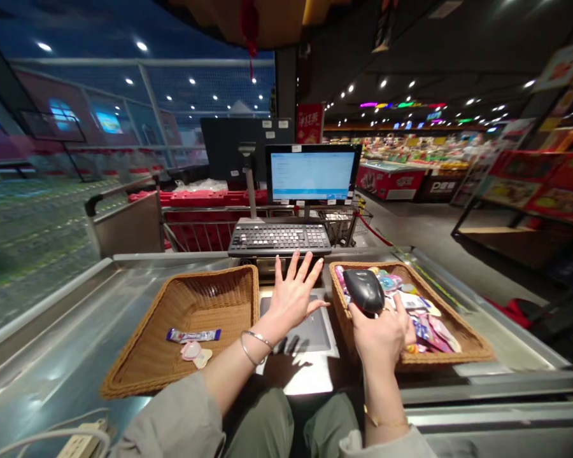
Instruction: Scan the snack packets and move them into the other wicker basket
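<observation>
My left hand (pixel 293 296) is spread flat with its fingers apart and holds nothing. It hovers above the grey scanner plate (pixel 310 331), fingertips near the front edge of the keyboard (pixel 281 238). In my right hand (pixel 382 331) is a black handheld barcode scanner (pixel 364 291), gripped by its handle, which my fingers mostly hide. The scanner is over the right wicker basket (pixel 472 351), where several small colourful packets (pixel 430 327) lie. Inside the left wicker basket (pixel 143 337) are a purple wrapped snack bar (pixel 193 334) and a small pink-and-cream packet (pixel 195 353).
Behind the keyboard stands a lit monitor (pixel 312 175), with a second dark screen (pixel 232 149) turned away beside it. Metal counter edges (pixel 42 312) run along both sides. A power strip (pixel 83 439) with white cables lies at the lower left. Shopping carts (pixel 200 229) stand beyond.
</observation>
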Demonstrator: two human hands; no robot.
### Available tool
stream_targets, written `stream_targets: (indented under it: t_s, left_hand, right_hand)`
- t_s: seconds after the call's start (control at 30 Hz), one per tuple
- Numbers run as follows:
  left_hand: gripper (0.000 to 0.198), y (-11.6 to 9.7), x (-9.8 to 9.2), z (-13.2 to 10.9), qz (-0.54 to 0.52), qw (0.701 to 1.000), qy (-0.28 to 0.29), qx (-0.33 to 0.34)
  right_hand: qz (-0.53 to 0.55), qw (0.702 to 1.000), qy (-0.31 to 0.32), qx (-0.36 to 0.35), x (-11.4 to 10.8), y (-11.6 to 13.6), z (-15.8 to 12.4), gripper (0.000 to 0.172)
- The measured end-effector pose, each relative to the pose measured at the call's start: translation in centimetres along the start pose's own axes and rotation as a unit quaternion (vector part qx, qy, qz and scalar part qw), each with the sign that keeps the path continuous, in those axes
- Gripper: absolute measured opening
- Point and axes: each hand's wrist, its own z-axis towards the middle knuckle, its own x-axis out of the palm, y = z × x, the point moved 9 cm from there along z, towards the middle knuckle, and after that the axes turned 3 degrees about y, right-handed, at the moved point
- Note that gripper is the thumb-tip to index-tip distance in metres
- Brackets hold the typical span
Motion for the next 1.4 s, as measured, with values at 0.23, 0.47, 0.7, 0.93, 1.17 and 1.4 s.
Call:
stream_targets:
  t_s: [0.23,0.47,0.7,0.93,1.17,1.4]
  left_hand:
    - [0.092,5.6,0.5,-3.7,0.027,0.998,0.034,-0.039]
    - [0.089,11.5,1.7,-7.7,0.059,0.993,0.065,-0.083]
    - [0.082,16.1,3.1,-11.4,0.077,0.986,0.109,-0.098]
    - [0.079,20.0,4.8,-14.8,0.09,0.981,0.155,-0.076]
    - [0.07,20.7,8.1,-18.9,0.066,0.965,0.253,0.022]
    - [0.036,20.0,11.0,-21.8,0.032,0.947,0.3,0.11]
  right_hand:
    - [0.021,0.996,0.07,-0.052,3.9,3.9,-2.0,0.035]
    - [0.036,0.99,0.123,-0.063,7.1,6.3,-3.4,0.037]
    - [0.03,0.985,0.15,-0.083,9.7,6.8,-5.0,0.038]
    - [0.034,0.982,0.162,-0.086,10.9,7.0,-6.4,0.041]
    - [0.025,0.977,0.192,-0.086,12.5,7.1,-7.4,0.039]
    - [0.017,0.976,0.2,-0.086,13.2,7.0,-7.8,0.044]
